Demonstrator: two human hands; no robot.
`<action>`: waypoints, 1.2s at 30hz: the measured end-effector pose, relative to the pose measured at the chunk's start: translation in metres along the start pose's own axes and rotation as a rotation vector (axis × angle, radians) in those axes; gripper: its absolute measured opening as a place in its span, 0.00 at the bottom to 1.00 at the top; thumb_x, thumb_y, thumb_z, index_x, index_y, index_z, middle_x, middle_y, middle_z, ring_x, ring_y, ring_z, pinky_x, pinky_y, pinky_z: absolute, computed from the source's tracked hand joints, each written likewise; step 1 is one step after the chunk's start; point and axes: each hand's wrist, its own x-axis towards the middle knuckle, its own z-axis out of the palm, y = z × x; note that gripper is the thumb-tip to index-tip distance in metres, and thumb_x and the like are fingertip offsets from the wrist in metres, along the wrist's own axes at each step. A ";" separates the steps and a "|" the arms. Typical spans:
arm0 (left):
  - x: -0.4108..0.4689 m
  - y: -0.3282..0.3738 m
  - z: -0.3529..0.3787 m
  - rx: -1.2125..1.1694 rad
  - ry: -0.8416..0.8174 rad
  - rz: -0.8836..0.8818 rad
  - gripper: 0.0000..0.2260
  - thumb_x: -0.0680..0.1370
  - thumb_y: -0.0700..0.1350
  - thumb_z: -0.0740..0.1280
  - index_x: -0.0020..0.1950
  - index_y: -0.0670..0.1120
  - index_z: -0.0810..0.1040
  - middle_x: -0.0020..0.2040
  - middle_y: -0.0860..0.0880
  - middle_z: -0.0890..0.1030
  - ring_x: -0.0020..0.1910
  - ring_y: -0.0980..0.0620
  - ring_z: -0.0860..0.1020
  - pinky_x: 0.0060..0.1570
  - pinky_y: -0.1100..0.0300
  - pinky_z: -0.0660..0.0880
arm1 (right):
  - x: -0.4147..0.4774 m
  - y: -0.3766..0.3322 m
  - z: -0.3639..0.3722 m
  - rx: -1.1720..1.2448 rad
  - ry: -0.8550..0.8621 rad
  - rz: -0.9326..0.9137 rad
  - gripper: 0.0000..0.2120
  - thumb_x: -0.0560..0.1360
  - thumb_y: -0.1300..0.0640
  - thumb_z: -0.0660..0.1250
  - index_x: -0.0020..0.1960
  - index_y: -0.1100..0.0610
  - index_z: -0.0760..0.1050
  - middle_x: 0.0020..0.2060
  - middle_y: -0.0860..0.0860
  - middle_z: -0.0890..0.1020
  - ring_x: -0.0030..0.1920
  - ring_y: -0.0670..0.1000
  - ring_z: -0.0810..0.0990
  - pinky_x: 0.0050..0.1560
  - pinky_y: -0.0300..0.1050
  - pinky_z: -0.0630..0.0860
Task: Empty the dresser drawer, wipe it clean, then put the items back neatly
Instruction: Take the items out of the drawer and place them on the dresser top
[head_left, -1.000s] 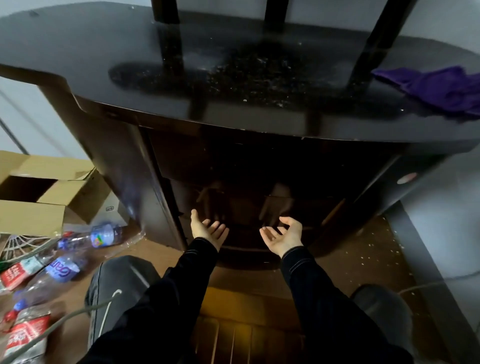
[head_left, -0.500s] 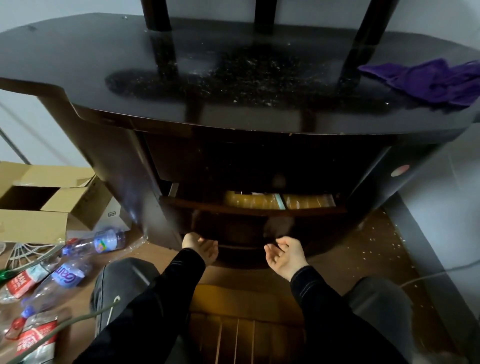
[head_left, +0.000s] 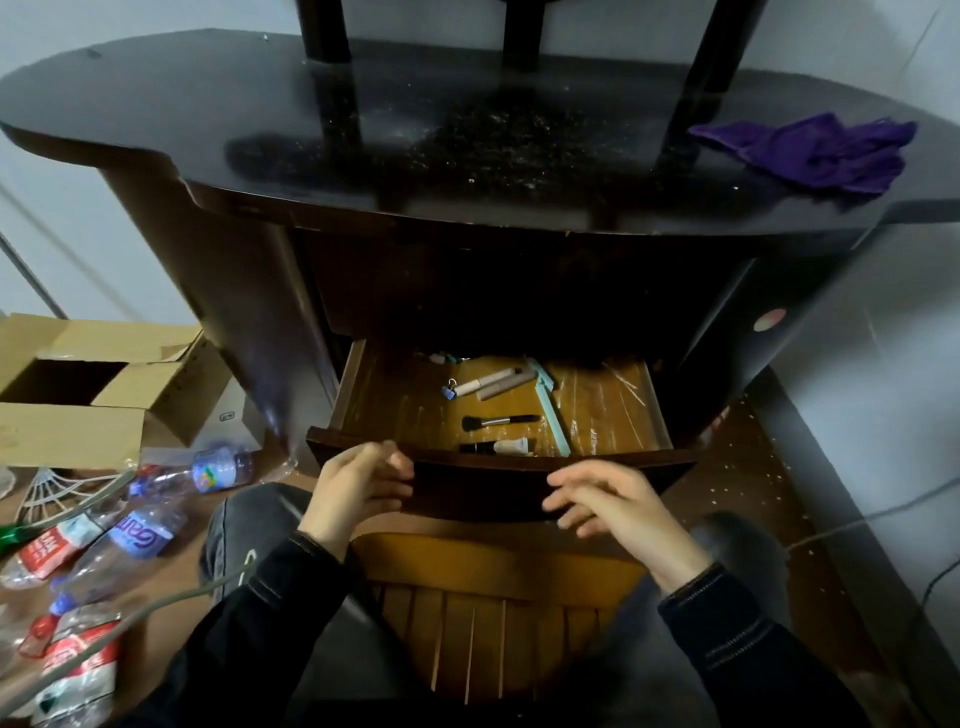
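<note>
Two hands meet the curved front of the drawer (head_left: 395, 410), which stands open low in the middle of the dresser, right before our knees. Our left hand (head_left: 358, 488) curls fingers and thumb round the left part of the panel's top edge. Our right hand (head_left: 608, 504) lies loose and spread against the panel farther right, clasping nothing that we can make out.

With only one hand truly gripping, we judge that a further tug could skew the drawer and jam it, or bring it right off its runners onto the wooden seat (head_left: 493, 597) below, scattering everything. The two beige tubes (head_left: 493, 383) are round and would likely roll toward the shadowed back. There a few small bits (head_left: 441, 357) lie half hidden and could easily be missed when we empty it. Glossy film (head_left: 608, 400) on the right of the floor may catch or lift under a wiping cloth.

Inside, the floor is orange-brown wood, streaked and dull. On it lie a blue binder clip (head_left: 449, 391) beside the tubes, a teal comb-like piece (head_left: 550, 410), a makeup brush (head_left: 498, 421) and a small black-and-white tube (head_left: 493, 447) near the front. On the speckled dresser top (head_left: 363, 130) a purple cloth (head_left: 810, 150) lies crumpled at the right.
</note>
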 end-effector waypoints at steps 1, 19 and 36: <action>-0.005 0.008 0.001 0.027 -0.024 0.025 0.15 0.81 0.50 0.63 0.42 0.44 0.83 0.42 0.41 0.85 0.37 0.47 0.83 0.35 0.57 0.79 | -0.004 -0.007 -0.003 -0.169 0.058 -0.151 0.08 0.82 0.57 0.65 0.56 0.49 0.81 0.46 0.46 0.87 0.46 0.46 0.85 0.44 0.39 0.81; 0.017 0.009 0.009 1.455 -0.088 1.288 0.15 0.75 0.59 0.72 0.48 0.47 0.82 0.44 0.52 0.80 0.43 0.49 0.78 0.40 0.57 0.72 | 0.034 0.000 0.005 -1.116 0.158 -0.631 0.18 0.78 0.40 0.67 0.60 0.51 0.81 0.48 0.43 0.77 0.53 0.48 0.74 0.53 0.43 0.68; -0.050 -0.019 -0.010 1.532 -0.500 0.948 0.17 0.75 0.67 0.65 0.50 0.55 0.76 0.47 0.59 0.76 0.48 0.57 0.75 0.47 0.62 0.72 | -0.053 0.040 0.015 -0.966 0.005 -0.647 0.17 0.76 0.40 0.69 0.56 0.51 0.84 0.44 0.42 0.76 0.49 0.42 0.71 0.47 0.38 0.69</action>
